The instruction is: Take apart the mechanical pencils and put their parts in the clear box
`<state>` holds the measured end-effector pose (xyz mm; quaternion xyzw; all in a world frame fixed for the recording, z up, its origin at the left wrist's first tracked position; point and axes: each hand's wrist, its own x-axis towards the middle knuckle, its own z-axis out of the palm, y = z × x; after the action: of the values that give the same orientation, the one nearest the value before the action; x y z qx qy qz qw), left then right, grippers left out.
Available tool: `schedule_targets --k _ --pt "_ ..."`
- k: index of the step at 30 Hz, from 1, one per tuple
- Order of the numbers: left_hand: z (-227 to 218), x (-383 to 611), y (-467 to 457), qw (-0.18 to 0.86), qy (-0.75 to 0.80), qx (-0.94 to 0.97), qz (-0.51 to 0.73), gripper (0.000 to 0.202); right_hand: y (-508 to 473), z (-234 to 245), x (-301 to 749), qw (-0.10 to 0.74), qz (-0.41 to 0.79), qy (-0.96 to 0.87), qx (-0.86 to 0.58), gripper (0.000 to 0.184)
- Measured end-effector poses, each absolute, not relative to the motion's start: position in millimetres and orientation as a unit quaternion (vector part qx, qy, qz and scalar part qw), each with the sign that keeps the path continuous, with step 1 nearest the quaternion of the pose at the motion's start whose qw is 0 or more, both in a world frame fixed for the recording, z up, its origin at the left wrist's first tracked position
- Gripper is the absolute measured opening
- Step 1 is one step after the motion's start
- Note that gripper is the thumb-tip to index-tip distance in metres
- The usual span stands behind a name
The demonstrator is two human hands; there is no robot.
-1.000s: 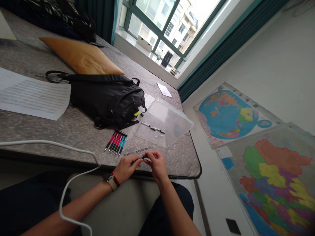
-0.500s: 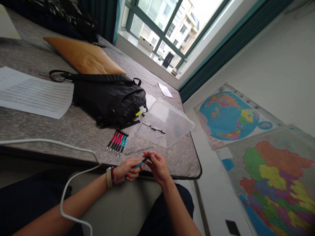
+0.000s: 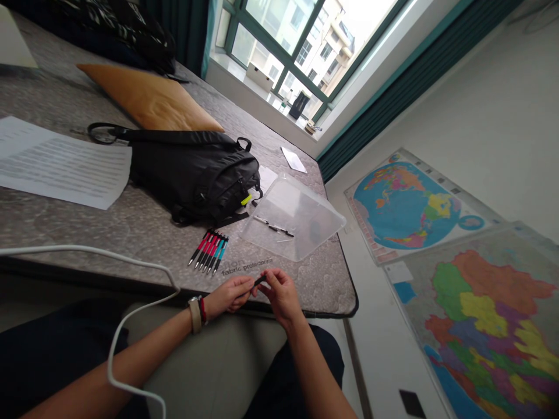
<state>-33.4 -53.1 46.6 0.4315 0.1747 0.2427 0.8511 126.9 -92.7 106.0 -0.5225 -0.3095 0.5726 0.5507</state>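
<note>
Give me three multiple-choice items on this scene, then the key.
1. Where do the red and teal pens lie? A on the clear plastic lid; B on the mattress; C on the window sill.
2. What colour is the tab on the black bag? A yellow-green; B red; C teal.
3. Where is the dark pen part? A inside the black bag; B on the mattress; C between the left hand and right hand.

1 B, the row lies directly on the mattress cover. 2 A, the tab stands out against the black fabric. 3 C, both hands pinch it above the mattress edge.

Green-framed window (image 3: 279, 52), teal curtains (image 3: 384, 113), white wall (image 3: 471, 116), two colourful maps (image 3: 449, 279) spread below it
</note>
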Motion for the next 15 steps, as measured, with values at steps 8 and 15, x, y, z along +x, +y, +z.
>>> schedule_targets --k 8,15 --pt "52 -36 -52 0.674 0.283 0.596 0.333 0.039 -91 98 131 0.503 0.439 -0.429 -0.608 0.030" --pt "56 -40 -50 0.566 0.300 0.683 0.350 0.031 -89 128 156 0.340 0.401 -0.614 -0.589 0.019"
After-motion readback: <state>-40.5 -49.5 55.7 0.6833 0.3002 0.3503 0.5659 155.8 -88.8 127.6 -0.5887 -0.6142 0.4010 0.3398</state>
